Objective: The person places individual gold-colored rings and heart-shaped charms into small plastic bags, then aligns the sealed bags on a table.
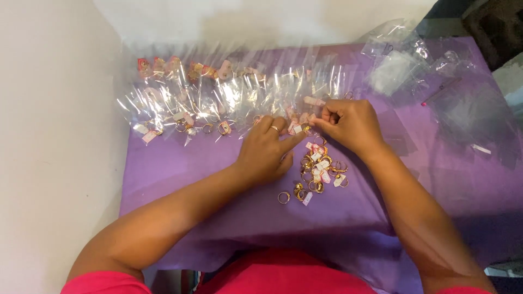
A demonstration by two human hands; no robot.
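My left hand (267,149) and my right hand (348,122) meet above a pile of gold rings with small pink and white tags (318,171) on a purple cloth (218,179). Between the fingertips of both hands sits one small tagged gold ring (306,128), partly hidden by the fingers. My left hand wears a ring on one finger. Behind the hands lies a row of clear plastic sleeves (229,98), several with tagged rings inside them.
A heap of loose empty clear bags (414,60) lies at the back right, with a thin pink-tipped stick (438,92) on it. One loose gold ring (284,197) sits apart near me. A white wall (54,136) borders the cloth on the left.
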